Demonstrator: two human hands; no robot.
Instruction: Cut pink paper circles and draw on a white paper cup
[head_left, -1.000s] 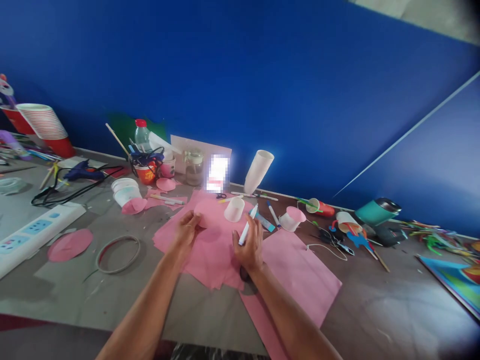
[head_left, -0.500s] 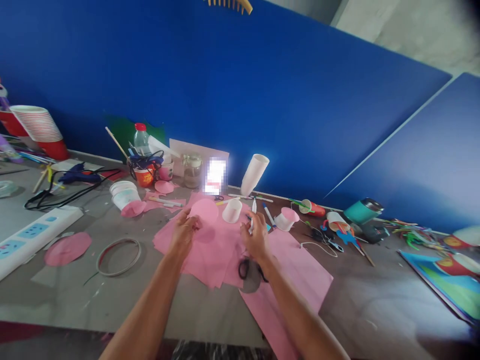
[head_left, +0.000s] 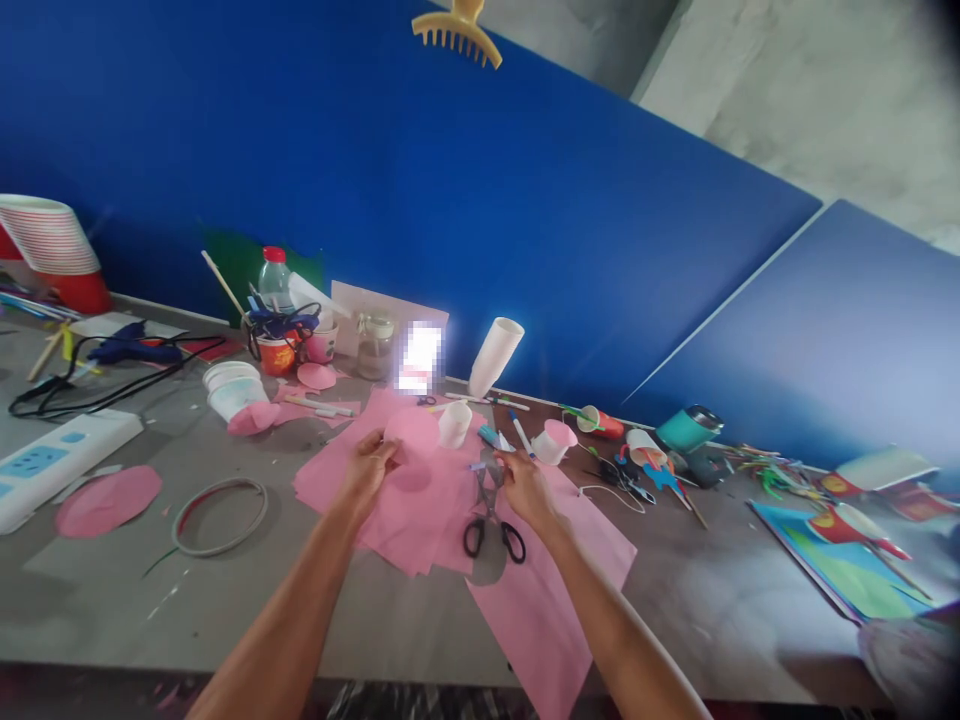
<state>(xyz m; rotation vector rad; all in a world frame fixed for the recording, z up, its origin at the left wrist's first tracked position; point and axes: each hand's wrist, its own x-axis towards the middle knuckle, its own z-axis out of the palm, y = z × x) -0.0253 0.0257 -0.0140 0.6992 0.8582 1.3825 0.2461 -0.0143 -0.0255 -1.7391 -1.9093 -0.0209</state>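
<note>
**Pink disc cut out and in hand; marker set down**

The pink paper circle (head_left: 411, 436) is pinched in the left hand (head_left: 369, 468), lifted just above the pink sheets (head_left: 420, 500) on the counter (head_left: 315, 610). Judging by other pink discs lying about, cutting of this one looks finished. The right hand (head_left: 521, 480) rests loosely, fingers released, beside the black-handled scissors (head_left: 491, 520). Half a second ago it gripped a white marker; that marker (head_left: 519, 432) now lies near the small paper cup (head_left: 454, 423).
</note>
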